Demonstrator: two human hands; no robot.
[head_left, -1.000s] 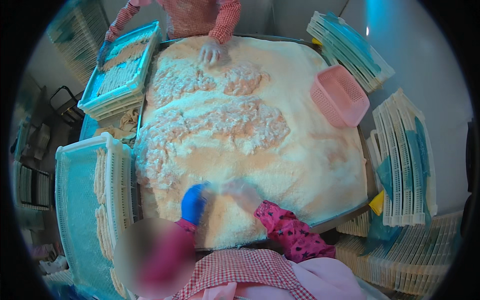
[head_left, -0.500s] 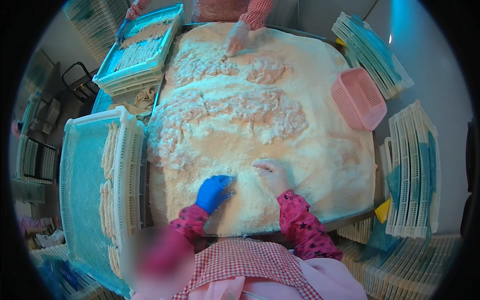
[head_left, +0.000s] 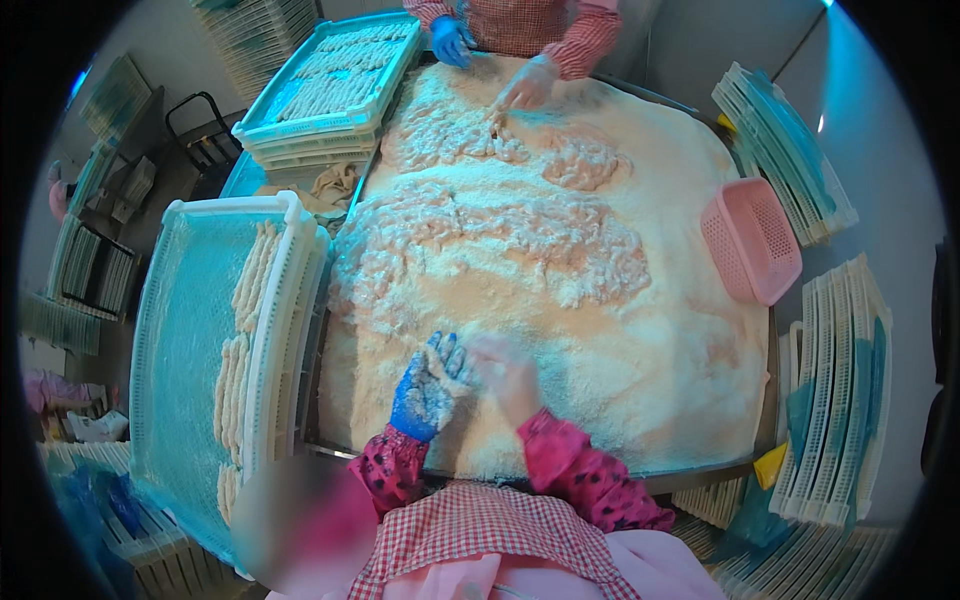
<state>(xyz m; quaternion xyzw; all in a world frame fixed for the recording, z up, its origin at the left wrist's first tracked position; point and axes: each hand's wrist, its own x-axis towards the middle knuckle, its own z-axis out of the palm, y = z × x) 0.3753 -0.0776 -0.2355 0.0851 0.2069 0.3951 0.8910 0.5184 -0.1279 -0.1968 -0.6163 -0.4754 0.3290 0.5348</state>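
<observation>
My left hand (head_left: pixel 424 394), in a blue glove dusted with crumbs, is turned palm up above the breading crumbs (head_left: pixel 560 400). A pale crumb-coated strip of meat (head_left: pixel 440 372) lies across its fingers and palm. Close beside it on the right is my right hand (head_left: pixel 506 374), in a thin pale covering and smeared by motion; its fingers are unclear. Raw, glossy pinkish meat (head_left: pixel 500 230) lies in long heaps on the crumbs beyond my hands. At the left, a white tray with a blue-green mesh (head_left: pixel 185 360) bears rows of coated strips (head_left: pixel 232 400) along its right side.
Across the table, a co-worker's bare-looking or clear-gloved hand (head_left: pixel 528 84) touches the meat; their other glove is blue (head_left: pixel 452 42). A filled tray stack (head_left: pixel 330 80) stands far left. A pink basket (head_left: pixel 750 240) sits at the right edge, near stacked white trays (head_left: pixel 835 400).
My left hand has turned from palm down on the crumbs to palm up with a coated strip in it. My right hand has moved left beside it. The co-worker's blue glove has left the tray.
</observation>
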